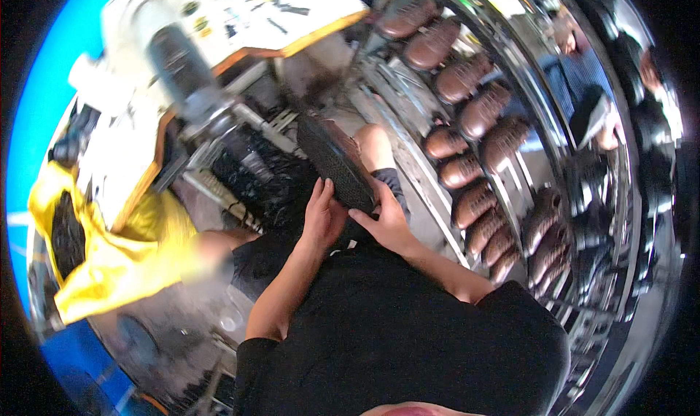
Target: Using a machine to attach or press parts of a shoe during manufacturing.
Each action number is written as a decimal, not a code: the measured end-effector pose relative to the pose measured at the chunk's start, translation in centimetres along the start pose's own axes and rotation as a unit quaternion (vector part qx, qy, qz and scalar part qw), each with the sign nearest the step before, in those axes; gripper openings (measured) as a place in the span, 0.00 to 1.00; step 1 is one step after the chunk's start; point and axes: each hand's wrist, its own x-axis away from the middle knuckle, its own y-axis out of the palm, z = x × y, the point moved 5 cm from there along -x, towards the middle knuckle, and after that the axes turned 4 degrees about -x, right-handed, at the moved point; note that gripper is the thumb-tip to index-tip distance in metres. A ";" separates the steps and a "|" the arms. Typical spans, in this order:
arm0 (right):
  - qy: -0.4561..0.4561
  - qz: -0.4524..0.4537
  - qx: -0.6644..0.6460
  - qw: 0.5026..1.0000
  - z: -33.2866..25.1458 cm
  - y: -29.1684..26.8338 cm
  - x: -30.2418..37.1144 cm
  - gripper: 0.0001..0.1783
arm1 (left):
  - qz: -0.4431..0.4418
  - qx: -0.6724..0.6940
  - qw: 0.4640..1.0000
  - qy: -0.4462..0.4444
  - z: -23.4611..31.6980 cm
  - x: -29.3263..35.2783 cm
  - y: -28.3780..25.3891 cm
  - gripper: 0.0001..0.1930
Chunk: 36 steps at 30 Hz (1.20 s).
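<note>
A brown shoe [334,162] is held in front of my body, tilted, with its dark textured sole turned up and to the left. My right hand [388,223] grips its near end, the thumb lying against the sole edge. On the other side my left hand [324,212] has its fingertips pressed to the same end. The fingers of both hands are partly hidden behind the shoe. Just left of the shoe stands a grey machine with a thick arm [186,66], its lower part over a heap of black plastic [270,190].
White worktables [117,150] with wooden edges curve around the machine, small tools lying on top. A yellow bag [131,266] hangs at the left. To the right, a metal rack [430,190] carries several brown shoes [485,110]. Beyond it, another person [576,80] is partly visible.
</note>
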 end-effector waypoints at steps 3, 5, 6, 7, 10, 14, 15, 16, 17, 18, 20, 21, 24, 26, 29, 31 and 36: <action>-0.010 0.060 0.107 0.992 -3.7 -3.8 1.2 0.37 | -0.072 0.008 0.993 -0.089 -0.4 -0.4 3.6 0.24; -0.129 0.113 0.146 0.974 -6.2 -5.9 1.6 0.33 | -0.099 -0.008 0.979 -0.176 0.6 -0.5 5.7 0.33; -0.160 0.107 0.144 0.971 -7.3 -6.5 1.8 0.33 | -0.102 -0.028 0.982 -0.154 1.5 -0.4 6.6 0.35; -0.194 0.105 0.147 0.964 -8.4 -7.2 1.7 0.33 | -0.113 -0.048 0.984 -0.132 2.1 -1.0 7.5 0.37; -0.196 0.077 0.147 0.966 -9.2 -8.1 1.8 0.34 | -0.122 -0.045 0.973 -0.190 1.7 -1.2 9.2 0.37; -0.239 0.099 0.141 0.956 -10.7 -8.6 2.1 0.34 | -0.107 -0.009 0.975 -0.194 2.2 -0.2 10.6 0.37; -0.245 0.101 0.139 0.954 -10.9 -8.7 2.3 0.34 | -0.097 -0.009 0.976 -0.196 2.2 0.0 10.8 0.36; -0.243 0.107 0.141 0.954 -11.0 -8.7 2.4 0.34 | -0.088 -0.009 0.976 -0.198 2.1 0.2 11.0 0.36; -0.240 0.113 0.139 0.954 -11.1 -8.8 2.5 0.33 | -0.093 -0.012 0.975 -0.204 1.9 0.3 11.0 0.36; -0.239 0.118 0.138 0.954 -11.3 -8.9 2.5 0.33 | -0.095 -0.007 0.975 -0.199 1.7 0.4 10.9 0.35; -0.239 0.123 0.143 0.952 -11.2 -8.9 2.5 0.32 | -0.107 -0.003 0.973 -0.203 1.3 0.6 11.0 0.35; -0.237 0.125 0.151 0.952 -11.0 -9.3 2.7 0.32 | -0.114 0.007 0.967 -0.228 0.5 0.7 11.1 0.35; -0.220 0.130 0.204 0.945 -11.5 -11.6 3.9 0.33 | -0.123 -0.108 0.954 -0.252 -0.4 0.9 9.2 0.34; -0.189 0.178 0.238 0.936 -13.4 -13.9 5.9 0.32 | -0.120 -0.255 0.933 -0.223 -0.3 -0.2 5.5 0.32; -0.178 0.289 0.312 0.888 -14.5 -17.8 9.4 0.28 | -0.061 -0.358 0.915 -0.173 0.5 -2.2 -0.3 0.27; -0.113 0.360 0.254 0.891 -15.1 -20.2 11.4 0.25 | 0.024 -0.425 0.885 -0.189 0.8 -3.4 -6.1 0.26; 0.006 0.464 0.425 0.777 -12.4 -24.3 15.5 0.30 | 0.060 -0.481 0.845 -0.225 0.6 -3.8 -13.0 0.27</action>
